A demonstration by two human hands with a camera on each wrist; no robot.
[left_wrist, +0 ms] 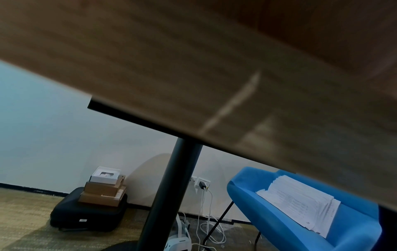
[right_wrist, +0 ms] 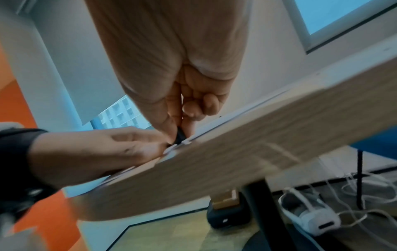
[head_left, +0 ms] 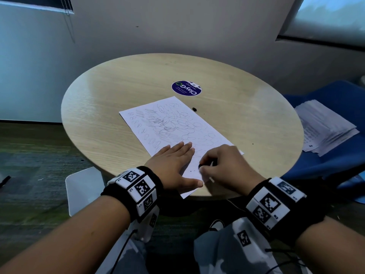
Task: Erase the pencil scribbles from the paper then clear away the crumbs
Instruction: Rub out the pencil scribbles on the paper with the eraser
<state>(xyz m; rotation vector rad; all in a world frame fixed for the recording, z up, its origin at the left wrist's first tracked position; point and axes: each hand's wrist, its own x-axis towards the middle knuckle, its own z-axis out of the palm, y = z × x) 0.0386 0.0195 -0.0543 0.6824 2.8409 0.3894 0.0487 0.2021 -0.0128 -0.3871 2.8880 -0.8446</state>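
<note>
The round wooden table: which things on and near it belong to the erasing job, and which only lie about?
For the job:
white scribbled paper
small black eraser, pinched by right hand
left hand, flat on the paper

Lying about:
round blue sticker
white paper stack on blue chair

— What is the round table (head_left: pixel 102 99) showing?
— Pale wood-grain top, smooth, giving off a soft sheen; its post (left_wrist: pixel 169 191) is looking like matt black metal.
— And the sheet?
— The paper (head_left: pixel 177 123) is lying matt white. The sticker (head_left: pixel 186 88) is shining glossy. The chair (left_wrist: pixel 285 225) is wearing matt blue cloth.
</note>
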